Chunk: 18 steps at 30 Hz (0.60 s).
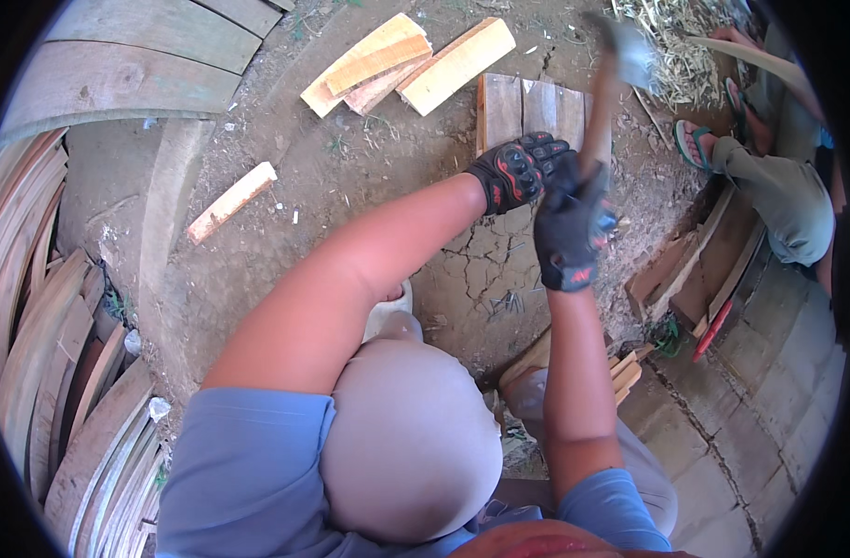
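I see the right hand [574,228] with fingers clamped on a raised, blurred hammer [620,56], left hand [518,172] fingers pressed together steadying the board [527,107]; nailing looks unfinished, loose nails [507,302] remain.

Bare, cracked earth ground [350,177], on which are laid a flat slatted board [522,107], several pale split wood blocks [406,65], one separate short stick [231,201] and scattered nails [507,302].

A wooden-handled hammer [603,102] stands raised and motion-blurred at far right, over a small nailed plank panel [522,112] flat on the dirt.
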Tool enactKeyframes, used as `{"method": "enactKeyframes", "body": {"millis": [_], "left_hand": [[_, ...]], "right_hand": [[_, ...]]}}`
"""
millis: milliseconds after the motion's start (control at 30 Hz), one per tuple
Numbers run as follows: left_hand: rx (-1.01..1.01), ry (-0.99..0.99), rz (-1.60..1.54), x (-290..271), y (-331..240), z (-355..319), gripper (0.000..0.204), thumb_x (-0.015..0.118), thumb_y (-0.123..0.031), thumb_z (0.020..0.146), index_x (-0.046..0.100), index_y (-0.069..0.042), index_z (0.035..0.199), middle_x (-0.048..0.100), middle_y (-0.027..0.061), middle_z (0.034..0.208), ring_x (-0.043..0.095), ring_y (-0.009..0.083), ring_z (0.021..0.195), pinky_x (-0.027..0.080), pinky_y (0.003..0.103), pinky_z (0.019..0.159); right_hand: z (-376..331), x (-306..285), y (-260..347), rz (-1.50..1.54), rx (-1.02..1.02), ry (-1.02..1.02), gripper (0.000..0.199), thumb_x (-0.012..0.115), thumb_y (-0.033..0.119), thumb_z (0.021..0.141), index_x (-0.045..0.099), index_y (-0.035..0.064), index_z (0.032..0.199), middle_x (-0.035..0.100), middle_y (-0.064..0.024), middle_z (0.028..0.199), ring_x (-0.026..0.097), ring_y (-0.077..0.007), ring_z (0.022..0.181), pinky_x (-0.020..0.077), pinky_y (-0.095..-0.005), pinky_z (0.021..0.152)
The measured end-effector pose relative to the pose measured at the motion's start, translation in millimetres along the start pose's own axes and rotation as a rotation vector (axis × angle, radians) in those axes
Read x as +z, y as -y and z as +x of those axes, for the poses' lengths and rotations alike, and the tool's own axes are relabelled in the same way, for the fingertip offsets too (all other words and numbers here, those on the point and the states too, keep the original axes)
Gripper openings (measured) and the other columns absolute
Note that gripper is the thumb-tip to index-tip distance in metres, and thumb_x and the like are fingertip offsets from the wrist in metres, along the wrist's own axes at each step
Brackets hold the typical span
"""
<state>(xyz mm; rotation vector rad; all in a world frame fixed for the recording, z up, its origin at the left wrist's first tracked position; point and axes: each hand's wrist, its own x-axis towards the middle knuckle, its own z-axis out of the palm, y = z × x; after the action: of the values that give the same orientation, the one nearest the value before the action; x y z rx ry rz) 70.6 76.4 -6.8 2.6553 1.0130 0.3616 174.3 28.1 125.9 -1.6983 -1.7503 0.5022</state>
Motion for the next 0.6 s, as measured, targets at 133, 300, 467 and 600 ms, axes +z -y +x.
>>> {"method": "enactKeyframes", "body": {"millis": [133,300,467,600], "left_hand": [[0.002,0.291,-0.014,-35.1,-10.2,12.7,0.047,0.053,-0.030,0.101,0.065,-0.009,0.141,0.061,0.0136,0.150,0.053,0.0281,0.144,0.034,0.040,0.127],[-0.050,-0.024,0.216,4.6,-4.2,-11.9,0.052,0.039,-0.026,0.107,0.048,-0.015,0.157,0.044,0.0061,0.167,0.039,0.0237,0.155,0.025,0.044,0.131],[-0.014,-0.203,0.090,17.1,8.8,-1.9,0.051,0.042,-0.025,0.107,0.049,-0.010,0.156,0.048,0.0097,0.162,0.044,0.0228,0.152,0.029,0.040,0.129],[0.006,-0.014,0.165,-8.7,0.9,7.2,0.050,0.045,-0.027,0.106,0.051,-0.011,0.153,0.052,0.0097,0.158,0.047,0.0231,0.149,0.030,0.041,0.128]], "right_hand": [[11.4,-5.7,-10.4,-0.383,0.119,0.297,0.033,0.055,0.032,0.108,0.054,0.0044,0.127,0.071,-0.0269,0.090,0.070,-0.0506,0.082,0.0537,-0.0565,0.070],[26.6,-52.8,68.9,-0.076,-0.105,0.008,0.035,0.049,0.033,0.114,0.058,-0.0002,0.119,0.064,-0.0132,0.090,0.062,-0.0223,0.081,0.0509,-0.0368,0.071],[0.6,7.2,-14.4,-0.312,0.115,0.211,0.048,0.054,0.038,0.107,0.054,-0.0021,0.133,0.070,-0.0302,0.102,0.073,-0.0463,0.092,0.0563,-0.0532,0.073],[11.3,-14.7,14.8,-0.327,0.188,0.294,0.042,0.050,0.043,0.111,0.060,0.0031,0.120,0.068,-0.0287,0.090,0.069,-0.0480,0.086,0.0536,-0.0524,0.072]]}}
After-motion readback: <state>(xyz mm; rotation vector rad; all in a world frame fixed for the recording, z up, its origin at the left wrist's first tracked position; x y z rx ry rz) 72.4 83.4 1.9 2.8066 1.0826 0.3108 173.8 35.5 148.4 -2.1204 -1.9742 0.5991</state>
